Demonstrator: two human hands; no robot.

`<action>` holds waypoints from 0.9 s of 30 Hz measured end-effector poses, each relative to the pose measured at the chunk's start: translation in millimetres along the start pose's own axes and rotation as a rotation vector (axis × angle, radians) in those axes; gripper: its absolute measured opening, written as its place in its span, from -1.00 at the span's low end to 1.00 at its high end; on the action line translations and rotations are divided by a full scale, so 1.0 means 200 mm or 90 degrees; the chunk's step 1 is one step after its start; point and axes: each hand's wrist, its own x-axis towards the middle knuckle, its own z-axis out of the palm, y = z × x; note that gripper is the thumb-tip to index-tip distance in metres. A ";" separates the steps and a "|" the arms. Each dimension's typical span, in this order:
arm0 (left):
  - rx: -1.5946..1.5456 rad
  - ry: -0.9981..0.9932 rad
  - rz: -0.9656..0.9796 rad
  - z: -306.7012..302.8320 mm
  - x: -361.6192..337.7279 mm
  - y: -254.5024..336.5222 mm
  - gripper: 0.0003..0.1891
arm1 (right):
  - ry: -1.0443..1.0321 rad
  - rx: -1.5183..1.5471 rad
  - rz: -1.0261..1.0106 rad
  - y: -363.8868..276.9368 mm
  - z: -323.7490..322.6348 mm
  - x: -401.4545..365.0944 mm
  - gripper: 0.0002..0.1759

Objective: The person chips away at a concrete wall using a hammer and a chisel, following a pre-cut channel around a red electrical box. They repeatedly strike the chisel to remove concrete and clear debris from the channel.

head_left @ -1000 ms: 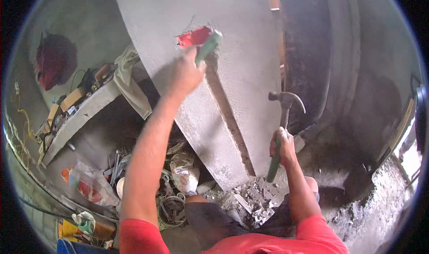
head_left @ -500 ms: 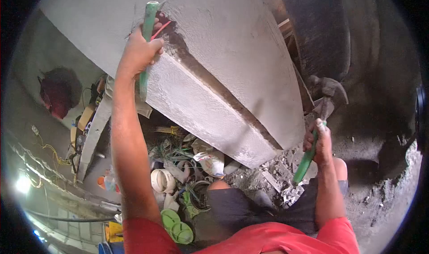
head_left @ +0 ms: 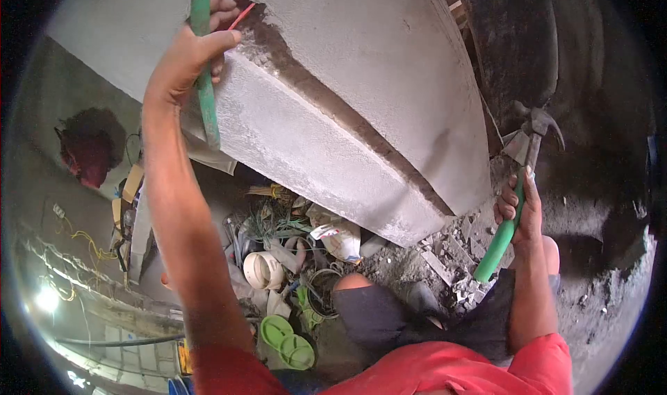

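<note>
From here I see the left hand [head_left: 198, 54] closed around the stiff-looking green bar [head_left: 208, 110], far left near the groove [head_left: 347, 115]. At right, the right hand [head_left: 525, 211] clamps the hammer [head_left: 509, 229], probably head-heavy, so the handle [head_left: 496, 252] is the good hold.

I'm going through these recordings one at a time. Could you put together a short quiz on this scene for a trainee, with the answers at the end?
1. Fill in the missing word: the right hand holds a ____.
2. Multiple choice: what colour is the tool in the left hand?
A) yellow
B) green
C) blue
3. True or false: rubble lies by the lower end of the groove.

Key
1. hammer
2. B
3. True
</note>
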 end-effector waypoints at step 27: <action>0.269 0.164 0.095 0.43 -0.28 -0.14 -0.63 | -0.010 -0.193 -0.065 0.05 0.02 -0.04 -0.58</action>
